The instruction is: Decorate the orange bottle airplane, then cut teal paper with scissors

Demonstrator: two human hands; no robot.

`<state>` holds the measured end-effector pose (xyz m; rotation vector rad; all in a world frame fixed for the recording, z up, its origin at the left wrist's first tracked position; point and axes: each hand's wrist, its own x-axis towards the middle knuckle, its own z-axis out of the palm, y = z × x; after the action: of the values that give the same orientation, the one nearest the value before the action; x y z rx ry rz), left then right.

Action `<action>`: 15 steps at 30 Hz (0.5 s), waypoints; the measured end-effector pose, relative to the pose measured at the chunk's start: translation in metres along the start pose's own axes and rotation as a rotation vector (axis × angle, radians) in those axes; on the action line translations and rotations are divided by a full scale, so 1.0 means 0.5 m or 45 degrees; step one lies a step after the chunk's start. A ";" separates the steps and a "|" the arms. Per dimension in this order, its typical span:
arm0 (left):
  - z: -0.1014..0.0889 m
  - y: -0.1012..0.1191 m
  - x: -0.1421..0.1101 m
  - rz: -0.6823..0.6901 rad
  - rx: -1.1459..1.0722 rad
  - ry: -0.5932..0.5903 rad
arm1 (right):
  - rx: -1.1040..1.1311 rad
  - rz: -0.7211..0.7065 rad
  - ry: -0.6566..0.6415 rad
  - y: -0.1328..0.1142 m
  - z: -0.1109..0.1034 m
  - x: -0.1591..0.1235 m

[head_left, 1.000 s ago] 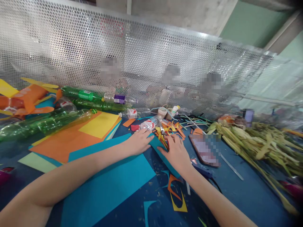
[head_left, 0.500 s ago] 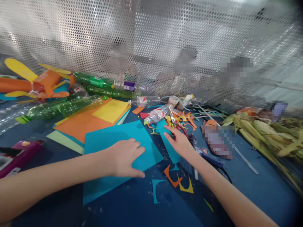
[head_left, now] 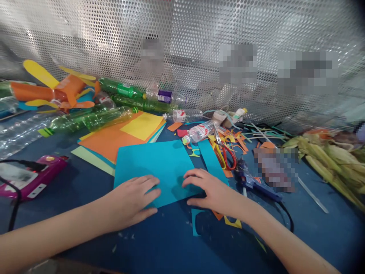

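Observation:
A blue sheet of paper [head_left: 154,161] lies on the dark blue table in front of me. My left hand [head_left: 135,199] rests over its lower left part, fingers spread and holding nothing. Over the sheet's lower right corner is my right hand [head_left: 211,190], fingers curved and thumb apart; whether it touches the paper I cannot tell. A narrower blue paper strip [head_left: 212,160] lies just beyond that hand, partly hidden by it. Red-and-yellow-handled scissors [head_left: 226,154] lie open-bladed to its right. Near my right wrist are cut scraps, including a blue scrap [head_left: 195,222] and a yellow scrap [head_left: 234,222].
Coloured paper sheets [head_left: 102,144] lie behind left, near green bottles [head_left: 85,120] and an orange-and-yellow propeller model [head_left: 65,91]. A magenta device [head_left: 42,177] with a black cable is at left. A blue glue gun [head_left: 261,186] and corn husks [head_left: 327,156] lie right. Perforated metal [head_left: 185,45] stands behind.
My right hand has drawn back from the scissors and blue strip to the sheet's lower right corner. My left hand has shifted toward the sheet's lower edge. The camera view has turned slightly left.

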<state>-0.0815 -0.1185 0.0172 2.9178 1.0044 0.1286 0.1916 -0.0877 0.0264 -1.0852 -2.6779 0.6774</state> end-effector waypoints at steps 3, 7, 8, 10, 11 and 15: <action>0.003 -0.013 -0.022 -0.052 0.012 0.038 | -0.052 -0.016 0.057 0.015 0.009 0.000; 0.000 -0.029 -0.034 -0.104 0.028 0.074 | -0.158 -0.116 0.173 0.034 0.027 0.001; -0.001 -0.031 -0.034 -0.101 0.031 0.077 | -0.171 -0.126 0.204 0.036 0.032 0.002; -0.001 -0.033 -0.033 -0.083 0.049 0.099 | -0.166 -0.114 0.284 0.039 0.040 0.005; -0.001 -0.033 -0.033 -0.068 0.060 0.120 | -0.153 -0.089 0.327 0.040 0.042 0.007; 0.009 -0.029 -0.043 -0.047 0.122 0.255 | -0.119 0.012 0.417 0.030 0.037 0.007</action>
<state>-0.1068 -0.1203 0.0102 3.0177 1.1202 0.3885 0.1924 -0.0821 0.0029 -1.1214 -2.4431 0.3421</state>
